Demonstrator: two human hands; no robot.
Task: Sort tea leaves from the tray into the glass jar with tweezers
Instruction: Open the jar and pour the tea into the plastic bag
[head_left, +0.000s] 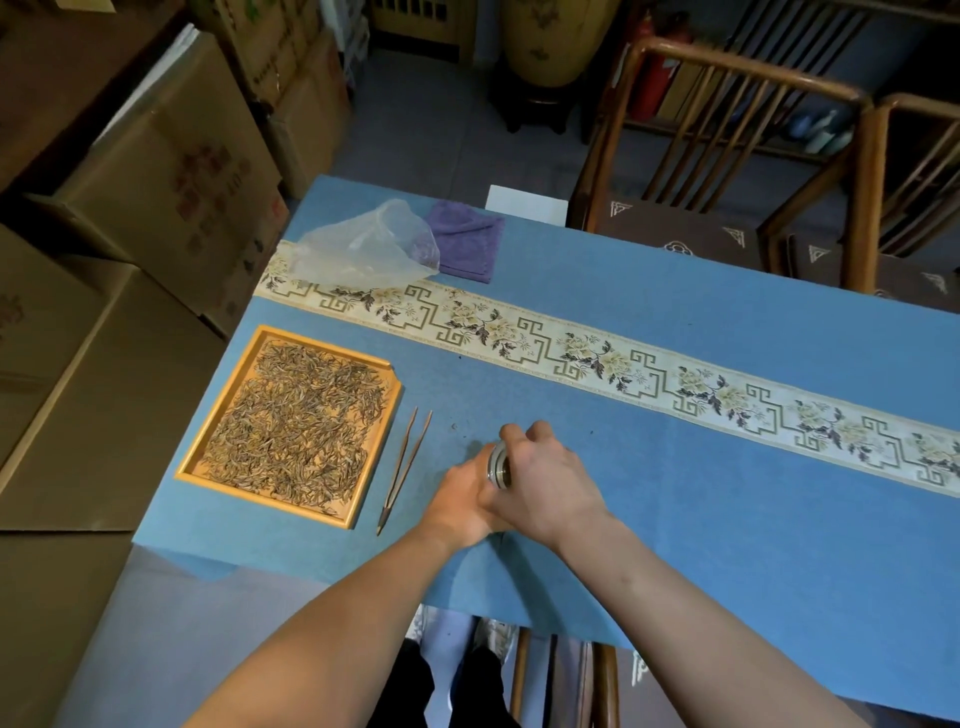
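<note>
A yellow-rimmed wooden tray (224, 410) lies at the table's left end, covered with dry tea leaves (301, 415). Brown tweezers (404, 467) lie on the blue cloth just right of the tray, untouched. Both hands meet around a small glass jar (500, 464) near the table's front edge; only its metal-ringed top shows between them. My left hand (462, 501) wraps the jar's body from the left. My right hand (545, 475) curls over its top from the right.
A patterned cream runner (649, 374) crosses the blue tablecloth (727, 519). A crumpled clear plastic bag (369, 247) and a folded purple cloth (467, 239) lie at the far left corner. Cardboard boxes (156, 171) stand left, wooden chairs (727, 145) behind.
</note>
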